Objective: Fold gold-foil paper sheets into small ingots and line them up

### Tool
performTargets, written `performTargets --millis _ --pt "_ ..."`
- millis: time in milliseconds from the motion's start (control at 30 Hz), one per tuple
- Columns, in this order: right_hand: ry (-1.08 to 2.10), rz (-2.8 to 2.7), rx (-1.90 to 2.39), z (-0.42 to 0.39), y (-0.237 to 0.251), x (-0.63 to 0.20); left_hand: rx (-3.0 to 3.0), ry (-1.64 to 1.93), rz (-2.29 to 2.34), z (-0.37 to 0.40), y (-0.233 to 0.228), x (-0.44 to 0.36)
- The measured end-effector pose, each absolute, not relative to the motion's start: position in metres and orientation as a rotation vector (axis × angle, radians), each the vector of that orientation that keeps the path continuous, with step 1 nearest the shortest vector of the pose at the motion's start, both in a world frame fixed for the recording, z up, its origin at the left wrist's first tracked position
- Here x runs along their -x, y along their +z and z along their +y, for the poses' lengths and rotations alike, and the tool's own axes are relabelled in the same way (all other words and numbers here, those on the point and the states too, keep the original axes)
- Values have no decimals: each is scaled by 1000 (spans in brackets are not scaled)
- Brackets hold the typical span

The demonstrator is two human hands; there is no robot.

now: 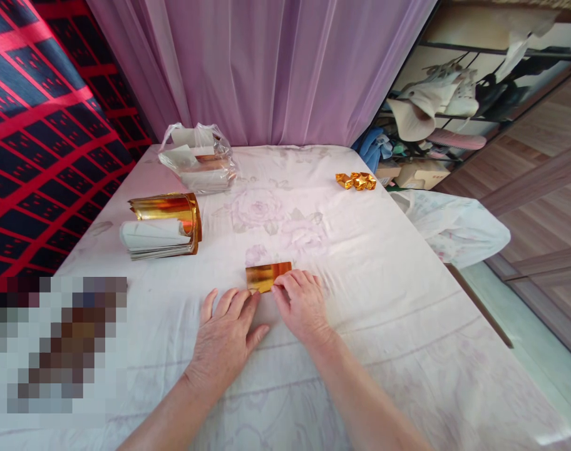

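A small rectangle of shiny gold foil paper (268, 275) lies flat on the cloth-covered table in front of me. My left hand (226, 335) rests palm down with its fingers spread, its index fingertip at the paper's lower edge. At the lower right corner of the sheet, my right hand (305, 305) has its fingers bent, thumb and forefinger closed on the edge. Folded gold foil pieces (355, 181) sit together near the table's right edge. To the left is a curled stack of gold foil sheets (166, 207) with white backs.
A clear plastic bag (201, 166) with more sheets stands at the back left. The tablecloth (384, 300) is pale with flowers. A blurred patch (69, 344) covers something at front left. Right of the table are a white bag (468, 228) and a shelf with shoes and a cap (412, 113).
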State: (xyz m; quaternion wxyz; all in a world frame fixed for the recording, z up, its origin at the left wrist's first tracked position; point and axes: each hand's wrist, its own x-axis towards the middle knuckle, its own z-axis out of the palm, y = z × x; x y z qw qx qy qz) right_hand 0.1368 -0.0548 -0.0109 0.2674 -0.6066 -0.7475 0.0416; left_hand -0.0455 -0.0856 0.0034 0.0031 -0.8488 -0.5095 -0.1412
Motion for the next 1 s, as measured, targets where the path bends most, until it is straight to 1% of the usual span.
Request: performTargets --millis 133,367,667,1000 --pt "173 -2078 1648 -54 -11 -127 2681 -422 -1627 -85 3 45" --pt "262 -2007 1805 -52 -9 -127 2685 -443 -1640 -84 1 44" --pt "406 -1911 1927 -47 -4 -152 2670 -516 -1606 -83 5 47" --pt "555 -1853 1942 -38 1 -175 2637 -643 -1579 -79 -1 54"
